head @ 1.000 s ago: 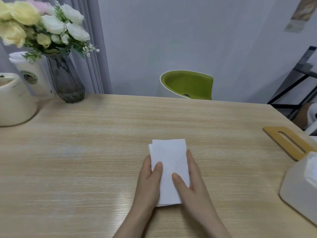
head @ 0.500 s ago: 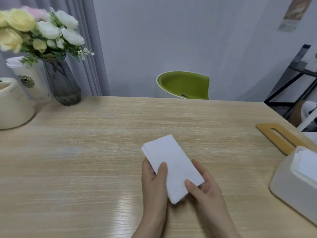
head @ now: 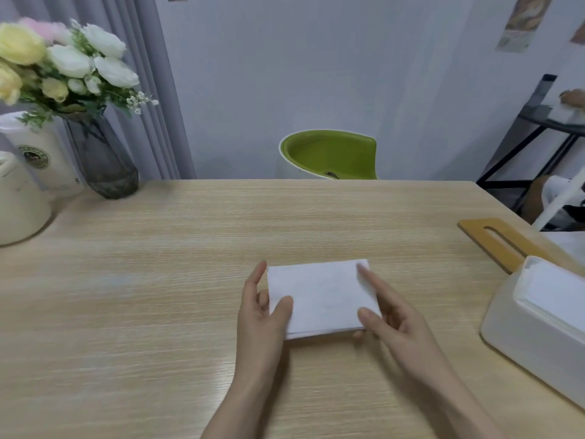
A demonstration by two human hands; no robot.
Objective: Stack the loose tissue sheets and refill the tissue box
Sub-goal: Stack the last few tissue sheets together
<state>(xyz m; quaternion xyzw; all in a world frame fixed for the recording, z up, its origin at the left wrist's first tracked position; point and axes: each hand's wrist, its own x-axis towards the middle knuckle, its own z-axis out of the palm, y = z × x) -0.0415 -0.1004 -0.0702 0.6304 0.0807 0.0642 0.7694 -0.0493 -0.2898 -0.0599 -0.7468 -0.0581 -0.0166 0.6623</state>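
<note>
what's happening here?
A person holds a neat stack of white tissue sheets on the light wooden table, left hand and right hand gripping its two ends. The open white tissue box sits at the right, its slotted wooden lid lying beside it.

This looks like a room in a home, likely a dining or living corner. A light wooden table (head: 158, 296) fills the lower frame. At upper left stands a dark glass vase (head: 103, 160) of yellow, white and pink flowers before grey curtains (head: 152, 74), with a lidded paper cup (head: 41, 153) and a cream pot (head: 19, 210) beside it. A green-and-white chair (head: 329, 155) sits behind the table at centre, and a black shelf frame (head: 531, 134) stands at right
</note>
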